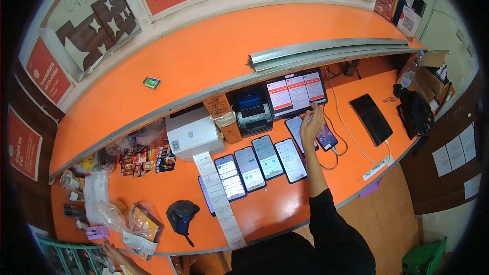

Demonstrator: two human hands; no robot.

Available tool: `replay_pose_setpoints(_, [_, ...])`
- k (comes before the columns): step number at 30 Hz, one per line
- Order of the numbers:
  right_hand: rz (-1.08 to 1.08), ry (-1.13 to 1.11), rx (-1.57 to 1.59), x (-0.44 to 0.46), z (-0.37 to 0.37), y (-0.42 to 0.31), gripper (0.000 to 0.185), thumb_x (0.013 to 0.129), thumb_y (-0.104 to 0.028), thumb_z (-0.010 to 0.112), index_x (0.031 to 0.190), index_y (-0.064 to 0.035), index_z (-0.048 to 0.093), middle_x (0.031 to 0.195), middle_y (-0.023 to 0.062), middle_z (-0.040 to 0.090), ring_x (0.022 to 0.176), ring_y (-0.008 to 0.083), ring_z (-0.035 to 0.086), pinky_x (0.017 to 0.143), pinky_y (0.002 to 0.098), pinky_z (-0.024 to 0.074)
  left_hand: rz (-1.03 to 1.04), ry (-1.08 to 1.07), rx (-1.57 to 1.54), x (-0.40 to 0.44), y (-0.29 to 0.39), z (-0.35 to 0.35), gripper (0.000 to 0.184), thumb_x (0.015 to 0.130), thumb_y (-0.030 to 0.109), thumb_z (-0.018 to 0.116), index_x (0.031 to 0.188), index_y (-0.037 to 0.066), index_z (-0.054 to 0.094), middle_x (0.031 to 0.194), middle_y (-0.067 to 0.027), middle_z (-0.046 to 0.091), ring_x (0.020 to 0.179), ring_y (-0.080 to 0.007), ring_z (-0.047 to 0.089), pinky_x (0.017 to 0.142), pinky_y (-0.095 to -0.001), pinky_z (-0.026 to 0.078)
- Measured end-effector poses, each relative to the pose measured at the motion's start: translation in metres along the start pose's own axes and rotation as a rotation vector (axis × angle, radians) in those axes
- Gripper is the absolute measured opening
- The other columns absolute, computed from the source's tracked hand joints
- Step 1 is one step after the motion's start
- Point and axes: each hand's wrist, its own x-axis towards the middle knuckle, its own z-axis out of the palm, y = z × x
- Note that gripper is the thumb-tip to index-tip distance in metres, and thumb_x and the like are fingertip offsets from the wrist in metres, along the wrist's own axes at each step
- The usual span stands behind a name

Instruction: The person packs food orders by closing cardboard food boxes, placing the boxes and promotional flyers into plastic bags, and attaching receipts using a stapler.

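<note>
My right hand (311,126) reaches over the phones with its fingers stretched out. Its fingertips are at the lower edge of a tablet (295,91) that shows red and white order panels; whether they touch the screen I cannot tell. Beneath and beside this hand lie a phone (295,127) and a second phone (327,137) with a cable plugged in. Several lit phones stand in a row to the left, among them a white-screened phone (290,160) and a green-screened phone (267,157). My left hand (114,253), partly cut off, rests at the counter's front edge, fingers extended, near a purple stapler-like object (97,232).
A white printer (196,135) trails a long paper strip (219,203) over the counter edge. Beside it stands a black printer (254,118). A dark cap (182,215) and plastic bags (96,196) lie leftward. A dark tablet (371,118) charges at right. Metal rails (331,53) top the shelf.
</note>
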Motion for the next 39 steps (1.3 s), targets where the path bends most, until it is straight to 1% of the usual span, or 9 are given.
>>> replay_pose_setpoints(6, [-0.058,-0.004,-0.016,0.002,0.007,0.002,0.029,0.093,-0.019,0.045,0.115,-0.0048,0.057,0.132,0.0115,0.048,0.131,0.0344,0.034,0.106,0.0477,0.0227,-0.095,0.034,-0.194,0.012,-0.037,-0.009,0.036,0.092,0.028,0.049,0.117,0.005,0.058,0.118,-0.0152,0.057,0.107,-0.0267,0.053,0.092,-0.0371,0.041])
replay_pose_setpoints(19, [-0.198,0.017,-0.082,0.0,0.021,0.012,0.023,0.089,-0.017,0.053,0.108,-0.0112,0.065,0.133,0.0094,0.049,0.128,0.0355,0.038,0.105,0.0467,0.0285,0.097,0.041,0.171,0.011,-0.025,0.008,0.043,0.091,0.031,0.055,0.118,-0.002,0.056,0.114,-0.0209,0.059,0.104,-0.0298,0.056,0.088,-0.0388,0.046])
replay_pose_setpoints(27, [-0.296,0.09,0.151,0.006,-0.005,-0.011,0.026,0.094,-0.02,0.049,0.107,-0.0046,0.066,0.121,0.0177,0.056,0.115,0.033,0.049,0.099,0.0423,0.0354,0.064,-0.043,0.351,0.03,0.097,0.119,0.126,0.056,0.059,0.081,0.14,-0.007,0.014,0.127,-0.0282,0.048,0.119,-0.0365,0.047,0.101,-0.0398,0.037])
replay_pose_setpoints(28, [-0.295,0.084,0.181,0.003,-0.009,-0.015,0.027,0.095,-0.02,0.048,0.107,-0.0041,0.066,0.12,0.0175,0.057,0.115,0.0319,0.049,0.099,0.0419,0.0351,-0.08,-0.13,0.397,0.056,0.064,0.129,0.122,0.055,0.06,0.08,0.138,-0.005,0.017,0.121,-0.0282,0.052,0.112,-0.0347,0.053,0.097,-0.0383,0.041])
replay_pose_setpoints(31, [-0.233,0.004,0.339,-0.026,-0.027,-0.067,0.028,0.095,-0.021,0.048,0.105,-0.0009,0.065,0.111,0.0155,0.061,0.107,0.0287,0.054,0.094,0.0396,0.0391,0.08,-0.103,0.522,0.045,0.082,0.129,0.108,0.056,0.051,0.082,0.135,0.001,0.028,0.11,-0.026,0.059,0.102,-0.0369,0.059,0.091,-0.0387,0.046])
replay_pose_setpoints(33, [0.063,-0.386,0.673,-0.064,-0.038,-0.121,0.028,0.095,-0.02,0.047,0.101,0.0016,0.064,0.101,0.0121,0.064,0.095,0.0234,0.059,0.086,0.0351,0.0438,0.071,-0.026,0.643,0.041,0.079,0.129,0.096,0.06,0.046,0.081,0.131,0.001,0.036,0.105,-0.0239,0.062,0.098,-0.0352,0.061,0.088,-0.0376,0.047])
replay_pose_setpoints(35, [-0.164,-0.643,0.822,-0.118,-0.028,-0.171,0.027,0.094,-0.02,0.049,0.096,0.0033,0.064,0.091,0.0095,0.064,0.083,0.0185,0.06,0.078,0.0301,0.0459,0.062,0.031,0.763,0.053,0.062,0.12,0.084,0.064,0.042,0.08,0.127,0.001,0.043,0.1,-0.0218,0.064,0.094,-0.0336,0.063,0.085,-0.0365,0.048])
replay_pose_setpoints(37, [-0.052,-1.125,1.031,-0.175,-0.028,-0.236,0.019,0.087,-0.01,0.052,0.097,0.0006,0.064,0.091,0.0079,0.064,0.083,0.0157,0.06,0.074,0.0283,0.0456,-0.063,-0.345,0.125,0.07,0.043,0.112,0.053,0.075,0.032,0.072,0.114,0.0,0.057,0.091,-0.0157,0.066,0.085,-0.0261,0.064,0.077,-0.0339,0.049])
replay_pose_setpoints(39, [-0.24,-1.547,0.971,-0.221,-0.026,-0.299,0.021,0.085,-0.008,0.057,0.103,-0.0014,0.064,0.094,0.0076,0.066,0.09,0.0152,0.062,0.075,0.0276,0.0485,-0.023,-0.32,0.04,0.048,0.074,0.114,0.027,0.084,0.021,0.061,0.1,-0.001,0.063,0.079,-0.007,0.063,0.071,-0.016,0.059,0.065,-0.0306,0.047])
